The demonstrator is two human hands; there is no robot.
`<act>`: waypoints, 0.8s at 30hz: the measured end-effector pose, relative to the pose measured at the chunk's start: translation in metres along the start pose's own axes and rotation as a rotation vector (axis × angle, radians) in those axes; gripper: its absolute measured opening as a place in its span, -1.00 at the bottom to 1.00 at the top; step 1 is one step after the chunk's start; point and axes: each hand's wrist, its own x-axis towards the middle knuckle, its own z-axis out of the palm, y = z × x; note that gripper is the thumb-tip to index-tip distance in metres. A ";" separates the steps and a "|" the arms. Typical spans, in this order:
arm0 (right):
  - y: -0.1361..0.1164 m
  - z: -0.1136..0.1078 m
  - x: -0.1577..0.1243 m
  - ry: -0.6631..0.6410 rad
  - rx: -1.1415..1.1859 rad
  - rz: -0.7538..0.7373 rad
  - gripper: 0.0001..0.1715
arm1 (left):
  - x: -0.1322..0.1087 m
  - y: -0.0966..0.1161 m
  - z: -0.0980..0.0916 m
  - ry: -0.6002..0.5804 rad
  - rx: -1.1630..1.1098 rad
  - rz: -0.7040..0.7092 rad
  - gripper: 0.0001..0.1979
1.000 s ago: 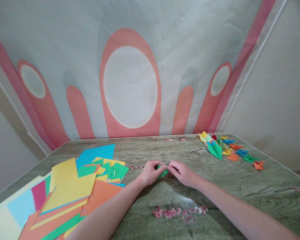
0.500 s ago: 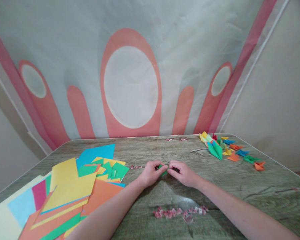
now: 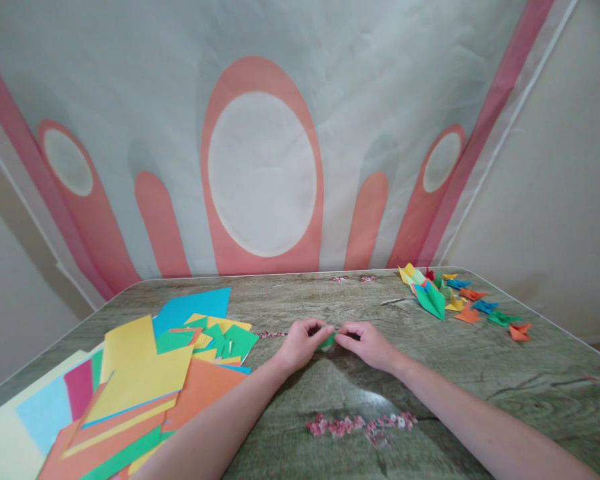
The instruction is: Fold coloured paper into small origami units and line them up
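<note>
A small piece of folded green paper [image 3: 327, 341] sits between my two hands near the middle of the table. My left hand [image 3: 303, 343] pinches it from the left, thumb on the near side and fingers curled behind. From the right, my right hand [image 3: 363, 341] pinches its right edge between thumb and fingertips. The fingers cover most of the paper, so its exact folded shape cannot be made out.
Overlapping coloured paper sheets [image 3: 140, 380] spread across the left, with green and yellow scraps [image 3: 220, 337] on top. At the far right stand folded paper planes [image 3: 429, 300] and several small origami figures [image 3: 485, 307]. A printed cloth [image 3: 260, 173] hangs behind the wood-patterned table [image 3: 290, 300].
The fingertips have shifted slightly on the green paper, and a bit more of it shows below my left thumb. Both arms stay in almost the same place.
</note>
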 end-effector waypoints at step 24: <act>0.009 -0.006 0.003 0.122 0.228 0.085 -0.66 | 0.000 -0.003 -0.003 -0.233 -0.823 -0.461 -0.61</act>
